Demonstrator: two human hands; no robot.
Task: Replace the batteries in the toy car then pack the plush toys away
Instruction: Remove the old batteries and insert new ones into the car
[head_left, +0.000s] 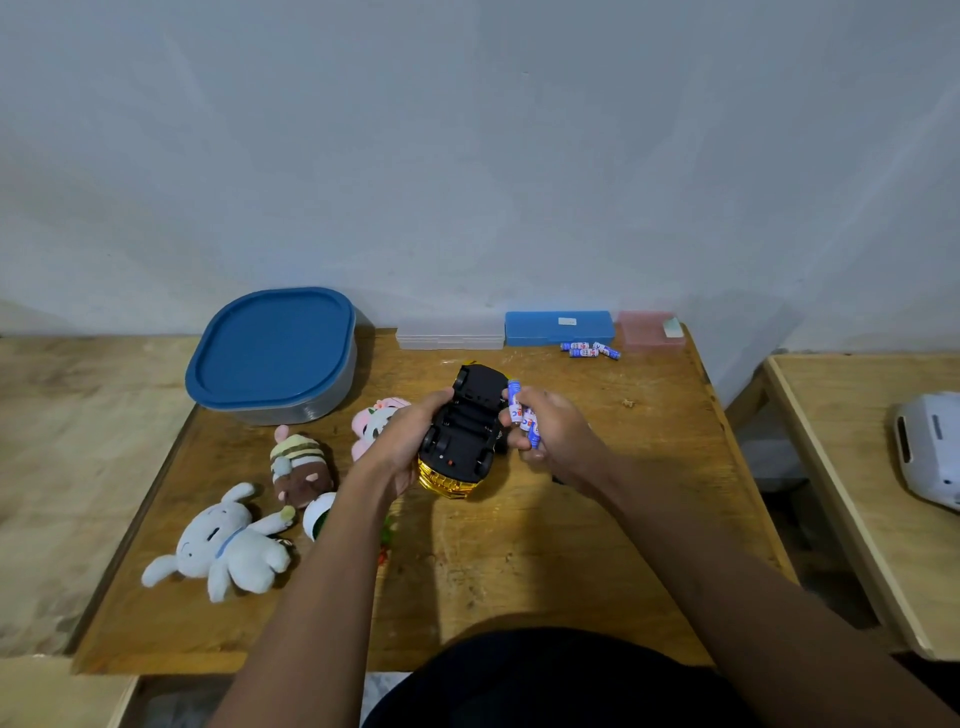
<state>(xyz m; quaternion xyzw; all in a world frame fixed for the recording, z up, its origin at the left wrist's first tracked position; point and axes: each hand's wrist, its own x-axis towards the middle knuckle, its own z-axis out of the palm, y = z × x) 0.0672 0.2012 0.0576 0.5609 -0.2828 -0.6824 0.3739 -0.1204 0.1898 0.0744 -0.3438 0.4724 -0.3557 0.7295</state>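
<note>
Head view: toy car (462, 431) upturned over the desk (519, 561)

Left grip (402, 441) curls round the toy car, underside up; right grip (550, 431), just right of it, clutches several batteries (522, 415); loose batteries (589, 349) lie beyond the car by a blue case (558, 327); white plush (228, 545) and striped plush (301, 467) lie left of it; pink plush (374, 421) is half hidden behind the left grip.

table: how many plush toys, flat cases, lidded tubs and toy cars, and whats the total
plush toys: 4 (white plush, brown striped plush, pink plush, partly hidden plush)
flat cases: 3 (clear case, blue case, pink case)
lidded tub: 1
toy car: 1
total: 9
</note>
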